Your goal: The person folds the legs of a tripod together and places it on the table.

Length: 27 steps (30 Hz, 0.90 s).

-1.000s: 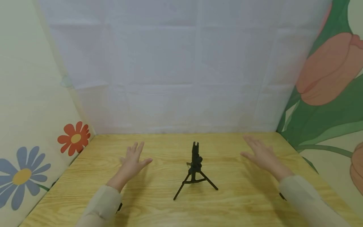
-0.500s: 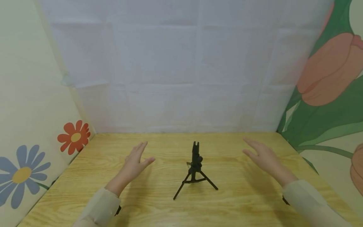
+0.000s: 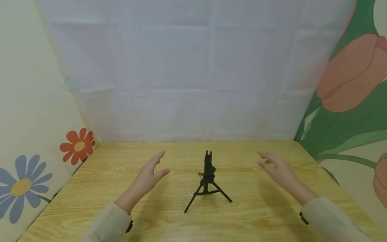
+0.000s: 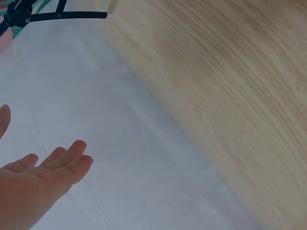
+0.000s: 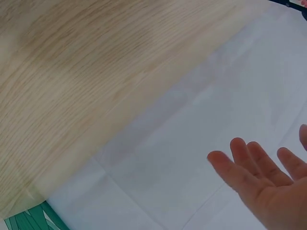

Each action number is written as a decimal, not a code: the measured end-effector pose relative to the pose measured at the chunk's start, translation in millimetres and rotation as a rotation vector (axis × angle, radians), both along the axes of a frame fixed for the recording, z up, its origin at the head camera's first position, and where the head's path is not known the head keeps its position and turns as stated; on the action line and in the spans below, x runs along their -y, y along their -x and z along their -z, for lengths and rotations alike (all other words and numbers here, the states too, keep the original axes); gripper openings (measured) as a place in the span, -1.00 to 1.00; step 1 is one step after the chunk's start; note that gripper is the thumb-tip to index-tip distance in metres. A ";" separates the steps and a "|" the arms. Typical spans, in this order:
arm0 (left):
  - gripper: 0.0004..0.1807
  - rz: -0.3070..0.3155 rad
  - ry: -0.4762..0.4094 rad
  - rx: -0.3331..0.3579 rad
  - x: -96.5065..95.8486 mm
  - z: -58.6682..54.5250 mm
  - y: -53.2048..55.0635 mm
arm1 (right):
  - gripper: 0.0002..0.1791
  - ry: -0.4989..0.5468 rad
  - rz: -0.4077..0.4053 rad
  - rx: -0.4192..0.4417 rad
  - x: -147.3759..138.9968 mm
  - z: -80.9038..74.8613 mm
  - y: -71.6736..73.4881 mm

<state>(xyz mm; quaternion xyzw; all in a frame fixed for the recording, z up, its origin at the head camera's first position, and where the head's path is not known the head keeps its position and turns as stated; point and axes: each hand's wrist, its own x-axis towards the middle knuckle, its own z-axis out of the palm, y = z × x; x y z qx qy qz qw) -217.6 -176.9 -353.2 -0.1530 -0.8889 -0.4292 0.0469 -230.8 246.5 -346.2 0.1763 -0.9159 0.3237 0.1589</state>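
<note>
A small black tripod (image 3: 208,174) stands upright on the wooden table, legs spread, with a two-pronged top. To its left my left hand (image 3: 147,175) hovers above the table, thumb apart from the relaxed fingers, holding nothing. On the other side, my right hand (image 3: 280,173) is also raised, its fingers lightly bent and free of any object. Neither hand touches the tripod. Part of the tripod (image 4: 72,16) shows at the top left of the left wrist view, beyond the left hand (image 4: 45,179). In the right wrist view only a dark bit of it appears in the top corner, above my right hand (image 5: 268,184).
The wood-grain table (image 3: 242,218) meets a creased white cloth (image 3: 172,67) at the back. A cream panel with flowers (image 3: 79,146) borders the left side, and a tulip-patterned one (image 3: 347,74) the right.
My left hand has shifted right, nearer the tripod, and its spread fingers have drawn together. The right hand's fingers have bent a little and dipped slightly. The tripod stays where it was.
</note>
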 end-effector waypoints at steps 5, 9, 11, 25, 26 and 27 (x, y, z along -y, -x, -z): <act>-0.24 0.037 -0.029 -0.003 -5.3 3.2 0.1 | -0.55 0.041 -0.006 0.011 4.9 1.3 -2.3; -0.27 0.045 -0.059 -0.001 -8.2 4.0 -0.6 | -0.56 0.061 -0.007 0.017 8.5 3.1 -3.9; -0.29 0.048 -0.068 0.000 -9.8 3.4 -1.7 | -0.57 0.071 -0.008 0.019 10.8 4.1 -4.9; -0.33 0.086 -0.149 0.039 -27.7 0.3 -7.6 | -0.61 0.169 -0.045 0.037 28.3 11.6 -16.2; -0.33 0.088 -0.157 0.044 -28.3 0.4 -7.9 | -0.61 0.168 -0.043 0.036 29.2 12.2 -16.7; -0.34 0.089 -0.167 0.049 -28.9 0.5 -8.4 | -0.62 0.170 -0.043 0.029 30.0 12.8 -17.1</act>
